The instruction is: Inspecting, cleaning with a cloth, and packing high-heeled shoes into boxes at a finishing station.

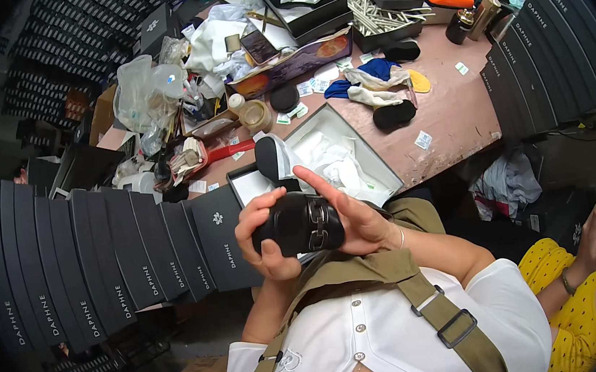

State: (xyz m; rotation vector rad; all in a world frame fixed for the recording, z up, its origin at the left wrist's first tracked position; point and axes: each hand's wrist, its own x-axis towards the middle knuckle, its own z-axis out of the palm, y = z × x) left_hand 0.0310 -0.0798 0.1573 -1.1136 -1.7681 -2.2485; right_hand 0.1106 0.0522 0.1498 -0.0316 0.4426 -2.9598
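A black shoe with a metal buckle on its front is held close to my chest, between both hands. My left hand wraps around its left end, fingers curled under it. My right hand supports its right side with the palm, and the forefinger points up and to the left. Just beyond my hands an open shoe box with white tissue paper lies on the table. A second dark shoe stands at the box's left end.
Rows of black shoe boxes stand at my left and at the right. The brown table bears cloths, small labels, round black pads, a jar and more open boxes. A person in yellow holds a phone at the lower right.
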